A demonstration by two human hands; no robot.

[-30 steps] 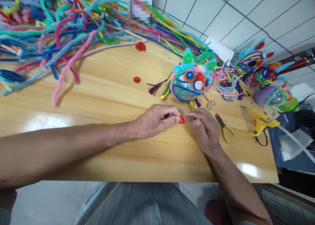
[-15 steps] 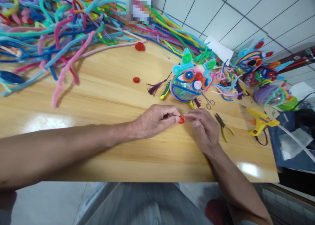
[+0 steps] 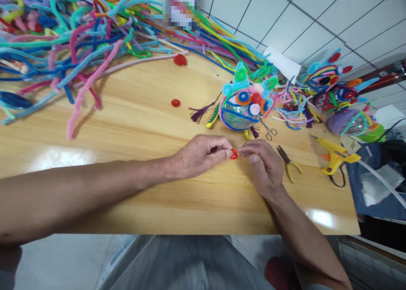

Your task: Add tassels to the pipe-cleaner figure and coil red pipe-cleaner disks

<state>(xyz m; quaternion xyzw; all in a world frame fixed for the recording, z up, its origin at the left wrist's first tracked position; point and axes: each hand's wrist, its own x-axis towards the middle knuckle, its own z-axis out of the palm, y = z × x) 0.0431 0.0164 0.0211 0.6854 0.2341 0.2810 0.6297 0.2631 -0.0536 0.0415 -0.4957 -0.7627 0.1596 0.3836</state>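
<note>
Between thumb and fingers, my left hand (image 3: 203,156) pinches a small red coil (image 3: 234,154) just above the wooden table (image 3: 177,205). My right hand (image 3: 264,165) is at the coil's right side, its index finger reaching to the coil's edge and its thumb bent below; whether it grips anything is too small to tell. Beyond the hands stands a colourful face figure (image 3: 239,108) with blue ears and coiled eyes. Two more red coils lie to the left of it, a larger one (image 3: 180,60) at the back and a smaller one (image 3: 175,103) nearer.
Many fuzzy stems (image 3: 85,48) cover the back left. Scissors (image 3: 270,131), pliers (image 3: 288,163) and a yellow glue gun (image 3: 338,154) lie to the right. More decorated figures (image 3: 345,120) stand at the far right, near a blue-covered surface (image 3: 357,188).
My right thumb and fingers have shifted very slightly around the right side of the red coil. My left hand keeps its pinch in the same place.
</note>
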